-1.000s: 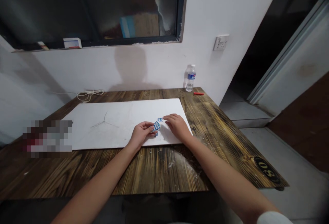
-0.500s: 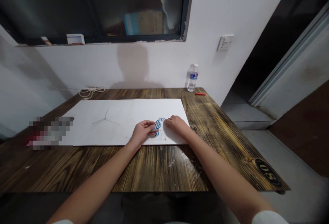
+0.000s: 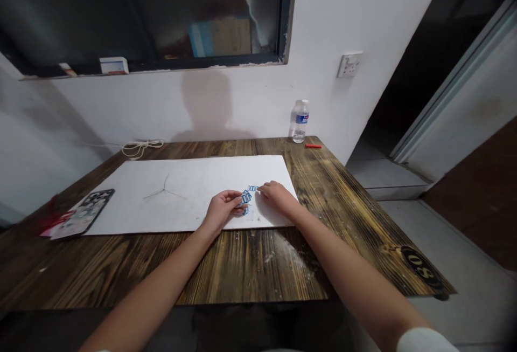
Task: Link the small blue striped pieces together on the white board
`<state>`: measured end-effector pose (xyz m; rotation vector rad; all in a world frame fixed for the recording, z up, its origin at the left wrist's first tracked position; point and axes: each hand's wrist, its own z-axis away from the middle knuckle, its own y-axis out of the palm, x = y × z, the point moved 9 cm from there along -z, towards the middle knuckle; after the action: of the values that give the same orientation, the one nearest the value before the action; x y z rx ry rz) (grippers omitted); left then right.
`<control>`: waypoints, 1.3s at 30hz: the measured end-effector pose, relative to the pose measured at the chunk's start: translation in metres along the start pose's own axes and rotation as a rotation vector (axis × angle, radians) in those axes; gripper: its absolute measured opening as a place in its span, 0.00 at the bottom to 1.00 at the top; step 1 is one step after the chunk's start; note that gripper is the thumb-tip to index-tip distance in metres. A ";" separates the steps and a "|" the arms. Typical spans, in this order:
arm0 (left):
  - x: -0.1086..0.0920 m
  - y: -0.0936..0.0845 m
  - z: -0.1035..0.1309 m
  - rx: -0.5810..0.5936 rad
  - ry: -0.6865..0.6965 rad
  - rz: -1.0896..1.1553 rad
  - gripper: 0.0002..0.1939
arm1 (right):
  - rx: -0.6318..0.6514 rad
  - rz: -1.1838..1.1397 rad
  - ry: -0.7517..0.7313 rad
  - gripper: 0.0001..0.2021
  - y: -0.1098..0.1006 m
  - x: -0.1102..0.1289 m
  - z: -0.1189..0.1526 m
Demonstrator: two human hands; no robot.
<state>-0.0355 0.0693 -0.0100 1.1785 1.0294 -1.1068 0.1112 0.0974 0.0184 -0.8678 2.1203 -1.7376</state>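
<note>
In the head view, my left hand (image 3: 221,211) is closed, thumb and fingers pinched around a cluster of small white pieces with blue outlines (image 3: 245,199). More of these pieces (image 3: 253,188) run in a short curved row from the cluster toward my right hand (image 3: 275,195). The fingers of that hand are bent together and point down at the row's right end; what lies under their tips is hidden. Both hands are over the right part of a white board (image 3: 202,171). A three-branched dark line mark (image 3: 164,190) shows on the board's left half.
A phone-like object in a patterned case (image 3: 95,212) lies at the board's left edge. A white cable (image 3: 141,147) lies at the back left of the wooden table (image 3: 258,266). At the back right stand a water bottle (image 3: 300,121) and a red stick-like object (image 3: 313,146).
The view has shifted slightly. Both hands keep nearly the same place, with the right fingertips still at the end of the row. The patterned object at left, blurred out before, now shows.
</note>
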 end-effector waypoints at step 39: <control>0.004 -0.004 -0.001 -0.010 -0.017 0.020 0.13 | 0.352 -0.196 0.008 0.20 0.021 -0.033 -0.046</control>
<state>-0.0393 0.0698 -0.0149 1.1671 1.0070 -1.0936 0.1060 0.1558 0.0044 -0.9885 1.7019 -2.1285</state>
